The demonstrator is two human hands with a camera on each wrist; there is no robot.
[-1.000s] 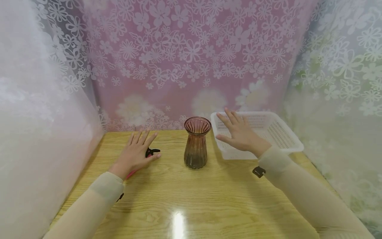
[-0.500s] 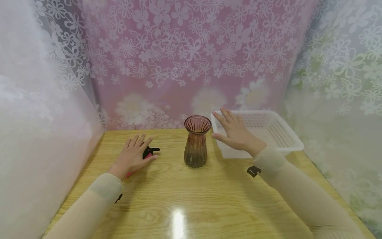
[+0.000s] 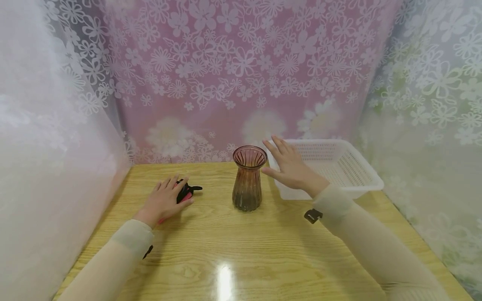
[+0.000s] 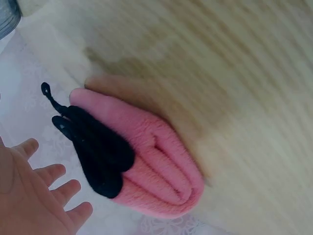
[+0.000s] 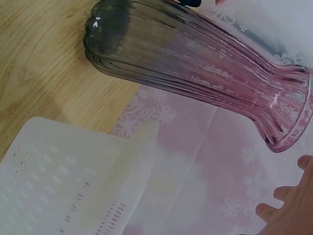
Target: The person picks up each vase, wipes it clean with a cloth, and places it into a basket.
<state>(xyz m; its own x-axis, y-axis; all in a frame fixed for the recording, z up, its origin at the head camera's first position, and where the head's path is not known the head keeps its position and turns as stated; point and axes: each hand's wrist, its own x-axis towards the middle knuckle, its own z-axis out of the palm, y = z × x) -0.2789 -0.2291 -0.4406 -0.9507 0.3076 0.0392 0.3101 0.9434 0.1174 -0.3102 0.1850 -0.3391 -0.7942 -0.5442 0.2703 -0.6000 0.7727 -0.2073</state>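
Right hand (image 3: 293,169) beside one vase (image 3: 247,179); one basket (image 3: 339,167); one pink roll (image 4: 142,161).

Both arms wear long, close-fitting sleeves of pale cream, slightly sheer fabric, each ending in a snug cuff at the wrist. The left sleeve (image 3: 113,261) and the right sleeve (image 3: 370,244) match in colour and cut. A small dark device (image 3: 313,215) hangs under the right wrist, and a smaller dark piece (image 3: 147,251) shows beneath the left cuff. The left hand (image 3: 162,201) and the right hand (image 3: 291,169) are bare, without rings or gloves.
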